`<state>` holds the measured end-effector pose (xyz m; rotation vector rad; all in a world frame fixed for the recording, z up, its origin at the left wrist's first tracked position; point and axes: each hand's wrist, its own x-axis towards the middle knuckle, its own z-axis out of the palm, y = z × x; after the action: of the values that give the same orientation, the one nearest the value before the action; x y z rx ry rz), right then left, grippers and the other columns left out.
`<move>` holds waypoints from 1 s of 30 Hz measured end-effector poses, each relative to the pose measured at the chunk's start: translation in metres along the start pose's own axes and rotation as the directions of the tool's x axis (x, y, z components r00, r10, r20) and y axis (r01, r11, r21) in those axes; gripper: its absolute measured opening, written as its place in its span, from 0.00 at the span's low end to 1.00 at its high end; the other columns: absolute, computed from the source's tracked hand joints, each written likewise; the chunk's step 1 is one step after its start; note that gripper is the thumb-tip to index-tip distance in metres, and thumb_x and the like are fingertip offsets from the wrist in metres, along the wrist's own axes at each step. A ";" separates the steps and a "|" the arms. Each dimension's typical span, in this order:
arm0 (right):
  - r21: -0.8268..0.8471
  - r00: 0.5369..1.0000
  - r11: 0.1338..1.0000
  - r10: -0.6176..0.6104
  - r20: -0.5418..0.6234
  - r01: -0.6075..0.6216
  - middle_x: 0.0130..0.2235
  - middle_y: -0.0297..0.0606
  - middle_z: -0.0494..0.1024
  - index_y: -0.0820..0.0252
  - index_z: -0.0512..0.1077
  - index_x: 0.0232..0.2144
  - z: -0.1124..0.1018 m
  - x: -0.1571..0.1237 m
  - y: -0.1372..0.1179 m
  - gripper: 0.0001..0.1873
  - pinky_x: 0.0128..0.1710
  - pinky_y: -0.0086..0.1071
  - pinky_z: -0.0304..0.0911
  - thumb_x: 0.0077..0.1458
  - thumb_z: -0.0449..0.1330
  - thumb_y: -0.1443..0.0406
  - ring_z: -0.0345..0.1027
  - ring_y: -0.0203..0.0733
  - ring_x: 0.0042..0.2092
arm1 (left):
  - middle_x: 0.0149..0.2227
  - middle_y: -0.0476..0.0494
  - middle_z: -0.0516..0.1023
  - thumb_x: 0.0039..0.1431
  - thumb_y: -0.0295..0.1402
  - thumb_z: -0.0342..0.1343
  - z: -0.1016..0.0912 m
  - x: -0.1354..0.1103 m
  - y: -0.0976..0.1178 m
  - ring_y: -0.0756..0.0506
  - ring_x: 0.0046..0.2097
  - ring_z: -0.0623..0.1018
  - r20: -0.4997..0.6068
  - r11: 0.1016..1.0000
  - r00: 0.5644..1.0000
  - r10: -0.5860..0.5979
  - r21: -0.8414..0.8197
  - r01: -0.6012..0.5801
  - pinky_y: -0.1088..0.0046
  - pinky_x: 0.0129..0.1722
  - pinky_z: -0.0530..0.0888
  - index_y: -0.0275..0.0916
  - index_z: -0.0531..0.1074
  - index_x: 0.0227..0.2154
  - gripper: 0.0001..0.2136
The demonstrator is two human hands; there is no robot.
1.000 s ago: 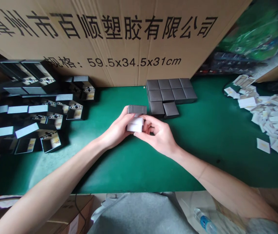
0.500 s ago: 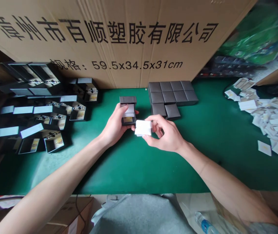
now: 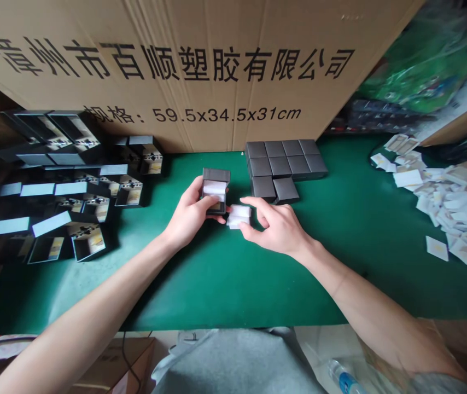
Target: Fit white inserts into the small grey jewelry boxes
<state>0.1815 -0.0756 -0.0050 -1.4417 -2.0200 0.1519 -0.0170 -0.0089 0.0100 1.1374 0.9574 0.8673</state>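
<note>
"How are the hands?"
"The right hand [image 3: 276,227] curves around a white insert [image 3: 237,213], just right of the held box [image 3: 214,189]; whether it grips, I can't tell. The left hand [image 3: 188,216] clasps that box, lid up."
"How far along?"
"Many open boxes [image 3: 71,188] stand left of it; ten shut boxes [image 3: 280,166], beyond it rightward, look done."
"Anything in the way?"
"White pieces [image 3: 455,205] heap well right of it; a carton [image 3: 200,128] blocks behind it."

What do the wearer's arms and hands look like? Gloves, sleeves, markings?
Left hand and right hand are ungloved; no rings or watch visible. Left forearm and right forearm are bare. Grey fabric, likely a sleeve, shows at the lower right edge. No cables or clear markings on either arm.
</note>
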 end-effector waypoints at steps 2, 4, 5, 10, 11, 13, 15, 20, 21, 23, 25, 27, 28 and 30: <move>0.038 0.996 0.999 -0.030 -0.080 0.033 0.24 0.29 0.75 0.60 0.75 0.49 0.001 0.000 -0.001 0.18 0.27 0.27 0.62 0.60 0.58 0.58 0.63 0.31 0.22 | 0.50 0.40 0.78 0.56 0.31 0.60 0.002 -0.003 0.002 0.45 0.33 0.82 0.022 1.000 1.000 -0.019 0.024 0.019 0.73 0.23 0.78 0.39 0.70 0.48 0.16; 0.091 0.986 0.995 -0.028 -0.163 0.043 0.25 0.30 0.75 0.59 0.74 0.48 0.002 0.001 -0.002 0.15 0.28 0.27 0.64 0.62 0.57 0.60 0.63 0.31 0.23 | 0.49 0.40 0.78 0.56 0.31 0.61 0.004 -0.006 0.004 0.46 0.32 0.82 0.054 0.999 0.998 -0.035 0.040 0.033 0.73 0.23 0.79 0.40 0.69 0.50 0.18; 0.124 0.980 0.992 -0.013 -0.197 0.038 0.26 0.30 0.75 0.58 0.74 0.48 0.002 0.001 -0.003 0.14 0.29 0.27 0.64 0.62 0.57 0.61 0.63 0.31 0.23 | 0.49 0.40 0.78 0.56 0.31 0.61 0.004 -0.008 0.006 0.46 0.31 0.82 0.076 0.998 0.996 -0.042 0.043 0.039 0.72 0.23 0.79 0.41 0.68 0.52 0.20; 0.284 0.965 0.958 0.105 -0.239 -0.034 0.32 0.31 0.74 0.54 0.69 0.55 0.002 0.001 -0.006 0.21 0.26 0.27 0.66 0.60 0.61 0.60 0.61 0.31 0.24 | 0.40 0.43 0.80 0.57 0.32 0.62 0.007 -0.016 0.014 0.44 0.29 0.82 0.187 0.997 0.980 -0.069 0.033 0.064 0.73 0.22 0.79 0.45 0.62 0.60 0.28; 0.304 0.966 0.952 0.118 -0.230 -0.044 0.34 0.32 0.74 0.53 0.68 0.56 0.002 0.001 -0.007 0.23 0.26 0.28 0.67 0.60 0.62 0.60 0.61 0.31 0.25 | 0.40 0.43 0.80 0.58 0.32 0.62 0.008 -0.017 0.015 0.44 0.29 0.82 0.203 0.997 0.976 -0.075 0.036 0.069 0.73 0.22 0.79 0.46 0.62 0.60 0.28; 0.328 0.967 0.943 0.124 -0.221 -0.045 0.40 0.36 0.75 0.52 0.66 0.58 0.002 0.002 -0.009 0.26 0.28 0.29 0.69 0.58 0.63 0.59 0.65 0.33 0.29 | 0.41 0.42 0.80 0.58 0.33 0.62 0.011 -0.020 0.017 0.44 0.29 0.83 0.233 0.996 0.968 -0.088 0.046 0.080 0.72 0.22 0.80 0.46 0.61 0.60 0.28; 0.345 0.969 0.938 0.110 -0.223 -0.027 0.45 0.40 0.75 0.53 0.66 0.58 0.002 0.003 -0.012 0.27 0.32 0.32 0.72 0.58 0.63 0.59 0.69 0.37 0.35 | 0.43 0.41 0.79 0.58 0.33 0.62 0.014 -0.023 0.018 0.44 0.29 0.82 0.266 0.994 0.958 -0.103 0.056 0.091 0.71 0.23 0.81 0.45 0.60 0.60 0.28; 0.373 0.968 0.928 0.094 -0.233 0.000 0.46 0.39 0.78 0.53 0.67 0.57 0.005 0.002 -0.024 0.22 0.50 0.37 0.72 0.61 0.62 0.64 0.74 0.41 0.47 | 0.38 0.44 0.78 0.60 0.34 0.61 0.021 -0.030 0.014 0.44 0.30 0.82 0.332 0.991 0.936 -0.120 0.102 0.090 0.69 0.25 0.83 0.44 0.61 0.60 0.26; 0.383 0.968 0.924 0.104 -0.228 -0.009 0.45 0.38 0.79 0.53 0.67 0.56 0.006 0.001 -0.026 0.21 0.51 0.37 0.72 0.61 0.61 0.65 0.74 0.41 0.47 | 0.38 0.45 0.77 0.61 0.34 0.60 0.023 -0.031 0.013 0.45 0.31 0.82 0.336 0.990 0.936 -0.108 0.118 0.072 0.69 0.26 0.83 0.44 0.62 0.59 0.25; 0.413 0.970 0.910 0.130 -0.208 -0.033 0.45 0.37 0.80 0.53 0.68 0.55 0.006 -0.001 -0.029 0.19 0.49 0.35 0.73 0.61 0.61 0.65 0.76 0.40 0.45 | 0.37 0.46 0.77 0.61 0.33 0.60 0.025 -0.034 0.012 0.45 0.31 0.82 0.337 0.989 0.938 -0.074 0.142 0.027 0.70 0.26 0.83 0.43 0.64 0.57 0.22; 0.438 0.970 0.898 0.151 -0.190 -0.054 0.45 0.37 0.80 0.52 0.69 0.52 0.006 -0.003 -0.030 0.16 0.46 0.34 0.74 0.61 0.62 0.65 0.76 0.40 0.44 | 0.36 0.46 0.78 0.60 0.31 0.59 0.026 -0.036 0.013 0.45 0.31 0.82 0.328 0.988 0.943 -0.054 0.151 0.004 0.71 0.26 0.83 0.43 0.66 0.55 0.20; 0.436 0.968 0.898 0.160 -0.194 -0.061 0.46 0.36 0.81 0.52 0.70 0.48 0.005 -0.005 -0.031 0.13 0.45 0.34 0.74 0.61 0.62 0.64 0.77 0.40 0.44 | 0.35 0.47 0.78 0.60 0.30 0.59 0.026 -0.037 0.014 0.46 0.30 0.81 0.321 0.989 0.945 -0.057 0.146 0.010 0.71 0.25 0.82 0.43 0.67 0.55 0.20; 0.431 0.966 0.900 0.163 -0.200 -0.063 0.45 0.36 0.81 0.52 0.71 0.47 0.005 -0.005 -0.031 0.11 0.44 0.34 0.74 0.61 0.62 0.63 0.77 0.40 0.43 | 0.35 0.47 0.78 0.60 0.30 0.59 0.026 -0.037 0.015 0.46 0.30 0.81 0.319 0.990 0.945 -0.065 0.143 0.019 0.71 0.25 0.82 0.42 0.67 0.55 0.20; 0.428 0.963 0.901 0.171 -0.206 -0.068 0.43 0.35 0.82 0.52 0.71 0.45 0.004 -0.006 -0.030 0.10 0.42 0.34 0.74 0.61 0.62 0.63 0.77 0.40 0.41 | 0.34 0.47 0.78 0.60 0.30 0.59 0.026 -0.037 0.015 0.46 0.30 0.81 0.325 0.990 0.942 -0.079 0.140 0.035 0.71 0.25 0.82 0.42 0.66 0.55 0.20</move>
<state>0.1561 -0.0912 0.0027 -1.2405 -1.5824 0.4177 -0.0069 -0.0484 0.0343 1.3143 0.7725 0.5477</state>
